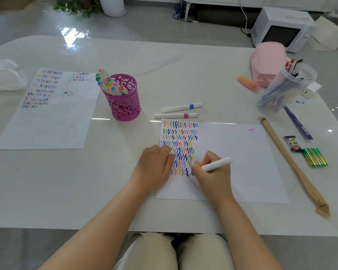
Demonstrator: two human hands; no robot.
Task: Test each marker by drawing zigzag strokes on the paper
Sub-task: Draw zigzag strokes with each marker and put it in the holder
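Two markers (pixel 180 111) lie behind the paper (pixel 232 162) (cup (pixel 123 102) left).

No legible text anywhere. Print on the small snack packet (pixel 291 143) beside the green battery pack (pixel 315 157) is too blurred to read, and so is the white lettering on the dark blue ruler (pixel 298 123) just above that packet.

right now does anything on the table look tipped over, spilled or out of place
Yes: the clear plastic cup of pens at far right leans sharply, tilted rather than upright. Nothing has spilled from it. Two capped markers lie loose beside the magenta pen holder, not in it. The right hand draws normally.
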